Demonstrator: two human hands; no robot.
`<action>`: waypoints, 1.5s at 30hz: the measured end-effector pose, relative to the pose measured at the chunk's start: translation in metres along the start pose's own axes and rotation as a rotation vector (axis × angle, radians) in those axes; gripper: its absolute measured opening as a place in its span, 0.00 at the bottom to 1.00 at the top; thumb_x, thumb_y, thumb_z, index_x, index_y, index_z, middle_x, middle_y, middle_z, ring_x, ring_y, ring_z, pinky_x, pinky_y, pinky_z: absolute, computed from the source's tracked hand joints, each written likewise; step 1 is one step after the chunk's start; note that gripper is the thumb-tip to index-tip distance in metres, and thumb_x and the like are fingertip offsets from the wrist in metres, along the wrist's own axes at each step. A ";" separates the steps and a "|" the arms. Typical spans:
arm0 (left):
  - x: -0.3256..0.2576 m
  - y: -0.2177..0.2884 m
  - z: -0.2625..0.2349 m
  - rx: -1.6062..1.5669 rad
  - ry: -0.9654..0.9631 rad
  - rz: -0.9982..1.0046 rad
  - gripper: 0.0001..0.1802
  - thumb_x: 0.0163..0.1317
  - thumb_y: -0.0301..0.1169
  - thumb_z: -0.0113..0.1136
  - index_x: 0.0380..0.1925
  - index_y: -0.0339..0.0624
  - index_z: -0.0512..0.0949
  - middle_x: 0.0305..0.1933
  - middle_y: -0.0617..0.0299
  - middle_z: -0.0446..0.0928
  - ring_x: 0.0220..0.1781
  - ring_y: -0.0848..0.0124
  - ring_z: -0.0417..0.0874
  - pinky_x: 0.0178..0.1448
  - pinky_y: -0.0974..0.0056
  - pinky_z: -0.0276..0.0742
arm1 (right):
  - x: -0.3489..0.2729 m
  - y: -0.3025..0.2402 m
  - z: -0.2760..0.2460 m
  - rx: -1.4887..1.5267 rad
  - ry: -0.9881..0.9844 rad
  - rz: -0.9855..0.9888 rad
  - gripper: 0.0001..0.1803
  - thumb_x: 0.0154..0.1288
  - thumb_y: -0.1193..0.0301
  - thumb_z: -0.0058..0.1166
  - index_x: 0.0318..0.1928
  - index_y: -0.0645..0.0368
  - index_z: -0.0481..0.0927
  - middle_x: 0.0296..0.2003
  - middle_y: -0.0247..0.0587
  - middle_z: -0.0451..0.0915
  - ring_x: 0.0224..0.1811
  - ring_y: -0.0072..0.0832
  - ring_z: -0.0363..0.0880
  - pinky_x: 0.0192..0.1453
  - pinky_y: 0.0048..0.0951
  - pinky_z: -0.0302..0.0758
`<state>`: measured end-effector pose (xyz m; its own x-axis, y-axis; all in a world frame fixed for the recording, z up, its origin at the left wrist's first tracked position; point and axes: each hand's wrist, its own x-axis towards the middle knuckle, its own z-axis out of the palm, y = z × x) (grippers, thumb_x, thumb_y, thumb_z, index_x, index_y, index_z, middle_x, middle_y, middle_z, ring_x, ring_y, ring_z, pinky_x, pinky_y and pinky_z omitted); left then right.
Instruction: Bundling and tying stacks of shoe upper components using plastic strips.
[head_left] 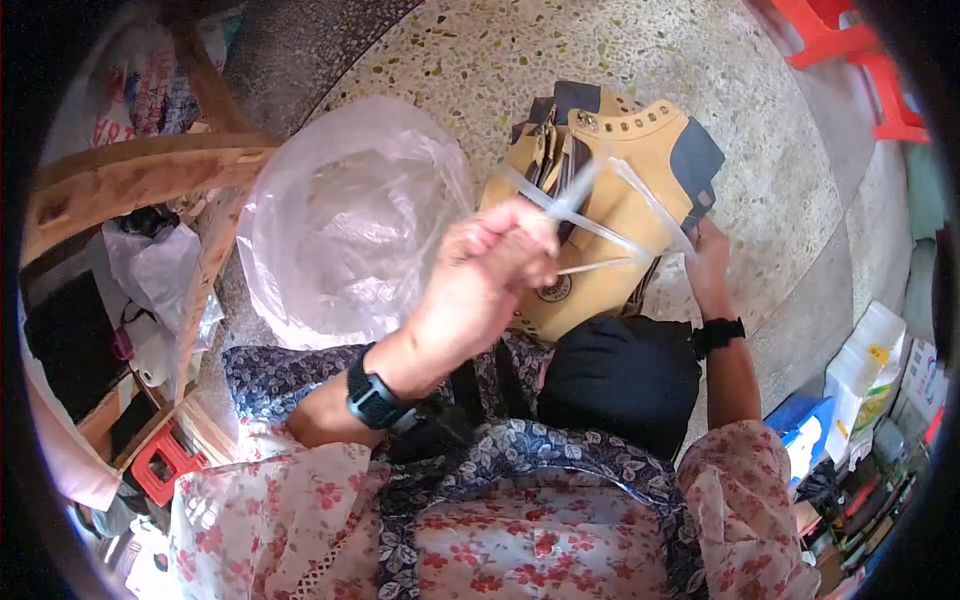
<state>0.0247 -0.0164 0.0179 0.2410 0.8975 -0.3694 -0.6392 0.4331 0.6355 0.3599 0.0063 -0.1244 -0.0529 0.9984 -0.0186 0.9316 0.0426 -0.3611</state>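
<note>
In front of me is a stack of tan shoe uppers (640,190) with dark blue-grey patches and a row of metal eyelets. My right hand (708,262) grips the right edge of this stack; its fingertips are partly hidden. Above the stack's left part, my left hand (500,252) is closed in a pinch on whitish translucent strips (590,222). These strips fan out over the uppers and are blurred by motion. A large clear plastic bag (350,225) lies with its mouth spread, left of the stack.
A wooden frame (150,185) stands at the left, with bags and a red stool (165,462) near it. Red plastic stools (850,50) are at the far right. Boxes and white containers (865,360) line the right side. Black cloth (625,375) covers my lap area.
</note>
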 end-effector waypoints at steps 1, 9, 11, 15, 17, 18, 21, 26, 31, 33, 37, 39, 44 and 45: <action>0.002 0.001 -0.008 -0.018 0.013 -0.023 0.08 0.65 0.30 0.50 0.28 0.41 0.72 0.18 0.72 0.59 0.21 0.79 0.59 0.36 0.69 0.67 | 0.002 0.005 0.008 0.059 0.040 0.040 0.09 0.63 0.69 0.45 0.32 0.62 0.74 0.24 0.57 0.75 0.28 0.53 0.75 0.31 0.45 0.70; -0.006 0.014 -0.014 -0.049 0.113 -0.076 0.07 0.65 0.30 0.48 0.28 0.43 0.69 0.17 0.72 0.53 0.20 0.77 0.55 0.34 0.65 0.61 | 0.001 0.021 0.022 0.156 -0.035 0.174 0.09 0.62 0.71 0.46 0.34 0.62 0.76 0.25 0.57 0.76 0.28 0.53 0.75 0.32 0.44 0.71; -0.009 0.018 -0.019 -0.037 0.124 -0.096 0.06 0.65 0.29 0.48 0.29 0.42 0.69 0.17 0.72 0.54 0.20 0.77 0.56 0.34 0.65 0.63 | -0.004 0.018 0.030 0.173 0.076 0.131 0.07 0.60 0.72 0.47 0.33 0.64 0.76 0.24 0.57 0.76 0.29 0.54 0.75 0.32 0.43 0.71; 0.047 -0.008 -0.059 -0.019 0.354 -0.127 0.06 0.65 0.29 0.49 0.29 0.41 0.69 0.17 0.71 0.56 0.20 0.75 0.59 0.35 0.67 0.67 | -0.017 0.053 0.076 0.100 0.088 0.129 0.07 0.58 0.75 0.48 0.35 0.66 0.76 0.26 0.59 0.77 0.31 0.55 0.75 0.33 0.43 0.71; 0.090 -0.021 -0.084 0.112 0.384 -0.118 0.06 0.64 0.29 0.50 0.29 0.40 0.70 0.19 0.69 0.62 0.22 0.73 0.65 0.35 0.68 0.68 | -0.010 0.053 0.093 0.275 0.013 0.326 0.10 0.56 0.78 0.47 0.38 0.68 0.76 0.29 0.60 0.78 0.35 0.55 0.76 0.41 0.41 0.72; 0.088 -0.019 -0.099 0.213 0.449 -0.125 0.07 0.64 0.30 0.51 0.29 0.39 0.71 0.20 0.67 0.66 0.23 0.72 0.68 0.35 0.68 0.69 | -0.005 0.034 0.094 0.280 0.006 0.296 0.10 0.56 0.78 0.47 0.38 0.68 0.76 0.29 0.60 0.78 0.35 0.55 0.76 0.41 0.41 0.72; 0.117 -0.049 -0.120 0.902 0.468 -0.121 0.10 0.63 0.32 0.52 0.28 0.36 0.74 0.23 0.63 0.73 0.26 0.71 0.72 0.35 0.67 0.70 | -0.002 0.021 0.096 0.343 -0.071 0.334 0.14 0.57 0.80 0.45 0.45 0.68 0.74 0.35 0.57 0.80 0.40 0.49 0.78 0.45 0.40 0.72; 0.152 -0.098 -0.159 1.129 0.266 -0.010 0.15 0.63 0.38 0.54 0.30 0.35 0.77 0.22 0.62 0.74 0.26 0.73 0.73 0.34 0.66 0.69 | -0.013 0.036 0.125 1.094 0.058 0.573 0.15 0.63 0.82 0.40 0.51 0.66 0.70 0.48 0.44 0.76 0.46 0.33 0.75 0.49 0.33 0.72; 0.139 -0.101 -0.167 0.608 0.234 -0.302 0.13 0.65 0.37 0.51 0.31 0.38 0.76 0.26 0.68 0.73 0.28 0.77 0.69 0.34 0.69 0.66 | -0.009 0.008 0.111 1.294 -0.051 0.887 0.15 0.65 0.80 0.38 0.51 0.65 0.71 0.49 0.42 0.75 0.48 0.28 0.72 0.55 0.28 0.68; 0.133 -0.101 -0.178 0.589 0.251 -0.279 0.13 0.65 0.37 0.51 0.34 0.38 0.77 0.30 0.67 0.74 0.30 0.78 0.70 0.36 0.70 0.67 | -0.009 0.009 0.120 1.468 -0.054 0.955 0.14 0.67 0.78 0.37 0.51 0.65 0.71 0.48 0.42 0.75 0.48 0.26 0.72 0.56 0.28 0.67; 0.138 -0.104 -0.156 0.438 0.139 -0.343 0.14 0.65 0.38 0.50 0.36 0.38 0.77 0.30 0.67 0.74 0.32 0.78 0.70 0.37 0.70 0.67 | -0.022 0.049 0.126 1.592 -0.197 0.992 0.22 0.69 0.62 0.31 0.53 0.62 0.72 0.48 0.42 0.77 0.49 0.31 0.74 0.57 0.32 0.69; 0.127 -0.103 -0.149 0.209 0.219 -0.357 0.14 0.66 0.38 0.48 0.37 0.38 0.76 0.32 0.66 0.75 0.32 0.76 0.72 0.39 0.69 0.67 | -0.018 0.013 0.105 1.597 -0.282 1.071 0.28 0.69 0.53 0.28 0.54 0.60 0.71 0.48 0.42 0.78 0.49 0.34 0.77 0.56 0.36 0.71; 0.102 -0.121 -0.160 0.077 0.227 -0.354 0.18 0.66 0.37 0.49 0.47 0.33 0.75 0.45 0.56 0.78 0.46 0.69 0.77 0.55 0.63 0.72 | -0.013 -0.021 0.073 1.648 -0.204 1.227 0.25 0.70 0.56 0.33 0.53 0.62 0.72 0.44 0.44 0.79 0.43 0.37 0.78 0.51 0.38 0.74; 0.094 -0.118 -0.152 0.053 0.225 -0.375 0.17 0.67 0.38 0.49 0.45 0.35 0.75 0.44 0.59 0.78 0.44 0.71 0.76 0.53 0.65 0.70 | -0.025 -0.027 0.057 1.635 -0.237 1.095 0.26 0.69 0.53 0.34 0.52 0.61 0.72 0.43 0.45 0.79 0.40 0.39 0.79 0.49 0.40 0.75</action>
<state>0.0119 0.0047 -0.1946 0.2803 0.6393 -0.7161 -0.4983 0.7345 0.4607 0.3159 -0.0217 -0.1673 0.0446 0.5401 -0.8404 -0.5585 -0.6840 -0.4692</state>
